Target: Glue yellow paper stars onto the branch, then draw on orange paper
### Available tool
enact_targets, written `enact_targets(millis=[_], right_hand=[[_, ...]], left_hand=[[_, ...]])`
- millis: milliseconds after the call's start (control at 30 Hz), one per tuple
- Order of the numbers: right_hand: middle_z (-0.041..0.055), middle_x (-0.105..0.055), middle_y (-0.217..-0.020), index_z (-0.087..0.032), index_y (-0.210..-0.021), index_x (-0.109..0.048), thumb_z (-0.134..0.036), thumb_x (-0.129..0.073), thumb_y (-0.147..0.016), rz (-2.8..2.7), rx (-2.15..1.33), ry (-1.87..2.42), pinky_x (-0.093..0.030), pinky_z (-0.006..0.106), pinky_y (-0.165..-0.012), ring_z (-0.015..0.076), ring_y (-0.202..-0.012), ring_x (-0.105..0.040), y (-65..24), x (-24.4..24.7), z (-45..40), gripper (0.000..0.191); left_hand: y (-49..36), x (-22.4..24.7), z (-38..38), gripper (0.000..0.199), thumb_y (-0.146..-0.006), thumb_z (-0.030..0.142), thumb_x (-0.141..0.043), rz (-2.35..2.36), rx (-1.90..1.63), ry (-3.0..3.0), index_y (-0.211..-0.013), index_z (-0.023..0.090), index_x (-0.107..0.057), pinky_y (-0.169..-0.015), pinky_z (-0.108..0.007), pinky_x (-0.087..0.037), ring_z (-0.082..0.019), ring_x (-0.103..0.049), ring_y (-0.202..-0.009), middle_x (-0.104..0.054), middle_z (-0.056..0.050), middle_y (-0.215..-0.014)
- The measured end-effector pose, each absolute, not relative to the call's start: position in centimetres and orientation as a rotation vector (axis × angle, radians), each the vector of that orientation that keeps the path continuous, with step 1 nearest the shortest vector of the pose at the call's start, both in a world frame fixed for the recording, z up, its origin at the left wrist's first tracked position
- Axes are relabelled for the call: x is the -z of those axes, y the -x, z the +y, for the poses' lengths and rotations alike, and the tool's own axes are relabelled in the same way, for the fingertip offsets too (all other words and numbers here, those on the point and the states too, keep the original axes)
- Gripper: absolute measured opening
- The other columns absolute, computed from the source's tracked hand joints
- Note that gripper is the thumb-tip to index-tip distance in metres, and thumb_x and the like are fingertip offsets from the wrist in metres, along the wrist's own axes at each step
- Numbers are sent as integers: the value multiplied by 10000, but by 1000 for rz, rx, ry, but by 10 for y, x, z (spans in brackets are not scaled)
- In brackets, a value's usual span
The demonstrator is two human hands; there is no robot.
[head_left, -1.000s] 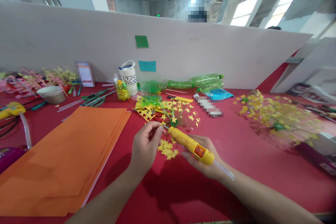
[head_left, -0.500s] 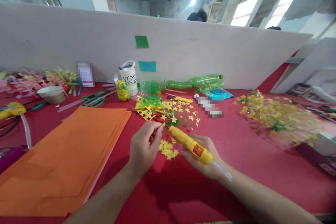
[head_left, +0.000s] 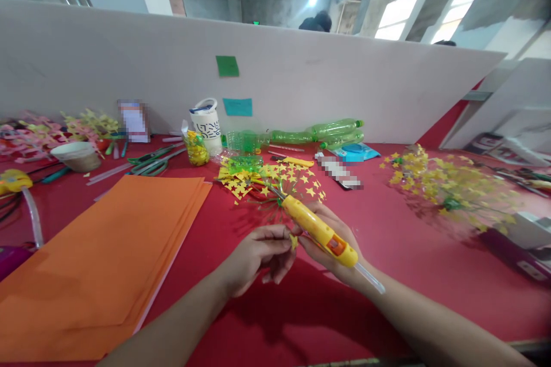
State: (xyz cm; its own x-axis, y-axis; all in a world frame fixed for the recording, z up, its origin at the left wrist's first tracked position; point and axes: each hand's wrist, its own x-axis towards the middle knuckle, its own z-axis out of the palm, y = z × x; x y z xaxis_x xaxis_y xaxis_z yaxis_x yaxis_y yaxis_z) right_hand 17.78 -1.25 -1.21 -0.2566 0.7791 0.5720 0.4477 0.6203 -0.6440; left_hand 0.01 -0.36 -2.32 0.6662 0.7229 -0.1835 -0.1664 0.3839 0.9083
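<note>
Plainly, the head view, with a clock face centred on the small yellow star (head_left: 294, 242) and twelve toward the white partition (head_left: 336, 80), has both hands close together over the red table (head_left: 253, 327). The left hand (head_left: 253, 252) pinches that star between thumb and fingertips, its other fingers curled loosely below. The right hand (head_left: 325, 258), at about four o'clock, is wrapped around a yellow glue gun (head_left: 316, 226), whose nozzle points toward ten or eleven and whose clear glue stick (head_left: 371, 278) juts out of the back toward four. The star sits just beside the right hand's fingers; whether they touch it is hard to tell, as the gap is small and shadowed.

At twelve, beyond the nozzle, a wiry spray of yellow stars (head_left: 310, 191) spreads out. Green plastic bottles (head_left: 336, 129) lie just past twelve, and a blue packet (head_left: 359, 152) lies between one and two. A second star bunch (head_left: 419, 175) rests between two and three. Orange sheets (head_left: 107, 252) lie stacked at nine, with scissors (head_left: 150, 166) near ten and a white cup (head_left: 209, 129) between ten and eleven.
</note>
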Motion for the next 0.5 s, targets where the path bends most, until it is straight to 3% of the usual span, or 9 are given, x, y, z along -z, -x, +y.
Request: enact_targets(millis=[367,500], right_hand=[[40,-605,-833,-218,-776,-599,-168,-561,-770,-1820,-336,980,-527,296,-686,166,-754,-615,-182,15,-12,63],[39,-598,-794,-218,-767,-573,-254,-561,-788,-1658,-277,1126,-521,359,-720,194,-760,-604,-201,10,1,43]], left_hand=[[1,21,-2,128,-792,275,-483,621,-606,-1039,-737,160,-497,-337,-175,-187,-53,-370,-368,-472,31,-543],[1,22,-3,131,-797,279,-501,860,-847,-1357,-729,167,-517,-416,-183,-303,-73,-404,-447,-471,35,-565]])
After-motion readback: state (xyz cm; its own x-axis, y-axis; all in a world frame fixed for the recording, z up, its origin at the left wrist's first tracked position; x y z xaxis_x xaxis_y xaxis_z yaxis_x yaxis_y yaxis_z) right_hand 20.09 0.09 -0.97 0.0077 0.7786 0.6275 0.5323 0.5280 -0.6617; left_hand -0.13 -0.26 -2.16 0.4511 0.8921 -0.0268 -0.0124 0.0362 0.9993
